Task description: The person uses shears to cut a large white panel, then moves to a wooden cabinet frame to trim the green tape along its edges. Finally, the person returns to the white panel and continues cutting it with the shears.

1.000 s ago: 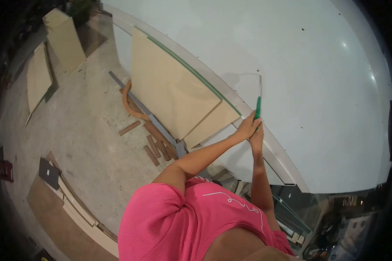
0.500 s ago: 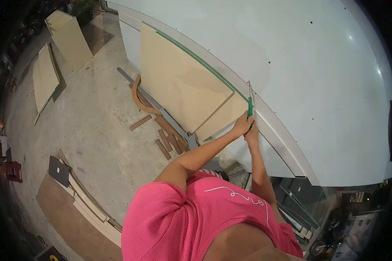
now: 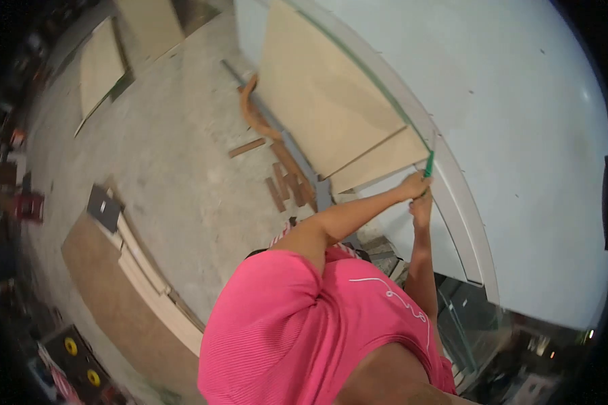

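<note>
My left hand (image 3: 414, 185) is closed around a slim green-handled tool (image 3: 429, 164), whose thin, pale metal end points away from me. Blur hides the tool's exact kind. Just below it, my right hand (image 3: 421, 205) is closed close against the left; what its fingers hold is hidden. Both hands are by the edge of the big white panel (image 3: 520, 155), which has a pale raised border (image 3: 463, 202). Beside them, cream boards (image 3: 331, 88) with a green edge lean against the panel's side.
On the concrete floor (image 3: 182, 148) lie several brown wood strips (image 3: 277, 192), a curved orange-brown piece (image 3: 250, 111) and a long grey bar (image 3: 297, 152). A large brown sheet (image 3: 108, 283) with stacked pale strips is at left. Glass panes (image 3: 463, 324) stand at lower right.
The whole view has shifted and blurred, with the panel, boards and hands now further right in the picture. Both hands stay together at the panel's edge with the green-handled tool.
</note>
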`<action>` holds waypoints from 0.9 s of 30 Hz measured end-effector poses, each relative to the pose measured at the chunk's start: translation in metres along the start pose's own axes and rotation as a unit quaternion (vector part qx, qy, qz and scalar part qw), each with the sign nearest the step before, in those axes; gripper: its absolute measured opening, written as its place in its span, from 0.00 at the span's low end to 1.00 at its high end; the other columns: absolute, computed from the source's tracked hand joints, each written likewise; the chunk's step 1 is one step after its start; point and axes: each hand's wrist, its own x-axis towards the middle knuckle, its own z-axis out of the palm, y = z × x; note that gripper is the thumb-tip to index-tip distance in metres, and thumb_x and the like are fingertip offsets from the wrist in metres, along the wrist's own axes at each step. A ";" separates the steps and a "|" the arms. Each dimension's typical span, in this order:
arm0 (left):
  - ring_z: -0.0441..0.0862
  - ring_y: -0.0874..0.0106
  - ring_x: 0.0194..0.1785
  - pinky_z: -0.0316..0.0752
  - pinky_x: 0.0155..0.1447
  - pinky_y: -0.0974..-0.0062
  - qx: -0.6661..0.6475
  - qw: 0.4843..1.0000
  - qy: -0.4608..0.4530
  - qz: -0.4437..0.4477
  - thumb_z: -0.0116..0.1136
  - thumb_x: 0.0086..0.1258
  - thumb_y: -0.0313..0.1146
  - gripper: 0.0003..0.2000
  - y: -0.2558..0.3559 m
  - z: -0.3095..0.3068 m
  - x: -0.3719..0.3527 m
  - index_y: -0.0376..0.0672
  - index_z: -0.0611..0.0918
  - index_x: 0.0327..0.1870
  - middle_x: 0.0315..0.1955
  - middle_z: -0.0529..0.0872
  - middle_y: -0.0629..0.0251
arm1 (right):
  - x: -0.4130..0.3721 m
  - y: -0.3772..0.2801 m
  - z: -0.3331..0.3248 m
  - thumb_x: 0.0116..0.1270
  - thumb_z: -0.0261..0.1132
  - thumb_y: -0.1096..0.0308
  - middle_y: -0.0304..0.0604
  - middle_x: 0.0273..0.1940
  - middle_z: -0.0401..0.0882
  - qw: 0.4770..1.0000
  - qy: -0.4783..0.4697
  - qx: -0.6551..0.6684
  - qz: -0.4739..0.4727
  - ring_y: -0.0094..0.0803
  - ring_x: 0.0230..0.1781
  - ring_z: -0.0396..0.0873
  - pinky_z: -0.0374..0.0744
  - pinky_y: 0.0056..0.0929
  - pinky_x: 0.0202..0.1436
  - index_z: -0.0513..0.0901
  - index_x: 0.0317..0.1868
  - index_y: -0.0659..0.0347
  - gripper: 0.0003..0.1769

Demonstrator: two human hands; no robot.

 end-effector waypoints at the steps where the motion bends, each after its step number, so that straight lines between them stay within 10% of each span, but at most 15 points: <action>1: 0.78 0.53 0.39 0.70 0.46 0.60 0.033 0.999 0.004 0.017 0.48 0.66 0.46 0.20 -0.006 0.001 -0.009 0.33 0.75 0.40 0.33 0.81 0.46 | -0.016 -0.012 0.004 0.66 0.49 0.65 0.36 0.22 0.69 0.998 -0.012 0.037 0.047 0.21 0.13 0.64 0.61 0.21 0.13 0.69 0.48 0.64 0.14; 17: 0.77 0.46 0.37 0.70 0.42 0.57 0.117 0.980 -0.012 -0.161 0.48 0.68 0.45 0.21 -0.113 -0.054 -0.241 0.29 0.71 0.40 0.33 0.79 0.39 | -0.214 0.148 0.110 0.68 0.51 0.61 0.35 0.21 0.66 0.968 -0.195 0.112 0.110 0.21 0.13 0.64 0.66 0.22 0.14 0.67 0.49 0.61 0.15; 22: 0.77 0.46 0.36 0.70 0.41 0.57 0.160 0.975 -0.019 -0.153 0.47 0.68 0.45 0.20 -0.121 -0.107 -0.257 0.31 0.70 0.42 0.31 0.79 0.40 | -0.220 0.062 0.147 0.68 0.54 0.51 0.35 0.21 0.67 0.949 -0.224 0.133 0.179 0.21 0.12 0.64 0.64 0.22 0.13 0.68 0.44 0.61 0.20; 27: 0.77 0.46 0.39 0.70 0.42 0.56 0.210 0.972 0.016 -0.103 0.47 0.68 0.44 0.19 -0.056 -0.171 -0.215 0.33 0.69 0.46 0.33 0.78 0.39 | -0.168 0.025 0.193 0.68 0.50 0.66 0.35 0.24 0.68 0.973 -0.205 0.045 0.093 0.21 0.17 0.67 0.65 0.19 0.17 0.61 0.54 0.59 0.16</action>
